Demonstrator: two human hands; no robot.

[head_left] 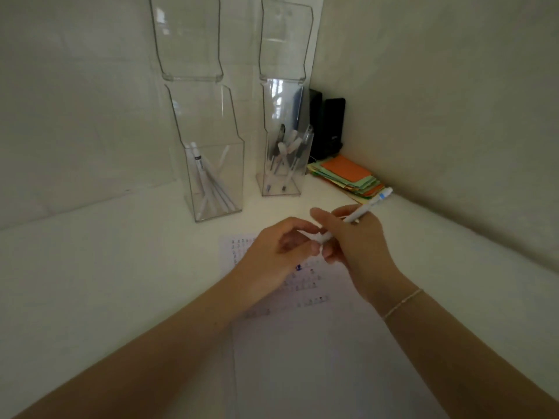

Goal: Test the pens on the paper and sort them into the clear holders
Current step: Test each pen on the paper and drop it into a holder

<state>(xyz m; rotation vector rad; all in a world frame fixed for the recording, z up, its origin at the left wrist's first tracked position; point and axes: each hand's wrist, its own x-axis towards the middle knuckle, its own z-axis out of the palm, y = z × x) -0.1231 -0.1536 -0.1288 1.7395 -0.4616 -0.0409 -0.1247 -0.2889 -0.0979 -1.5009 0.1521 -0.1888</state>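
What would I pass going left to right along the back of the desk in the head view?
Left clear holder → right clear holder → black devices → stack of coloured paper.

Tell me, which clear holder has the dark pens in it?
The right holder, the narrower one next to the coloured paper stack. It holds some dark pens mixed with white ones. The left holder has only white pens.

Bare white desk (90, 267) lies open across the left of the frame, while toward the upper middle two tall clear holders (211, 176) stand apart with a gap between, and stacked coloured papers (348, 176) and dark boxes (329, 128) crowd the corner.
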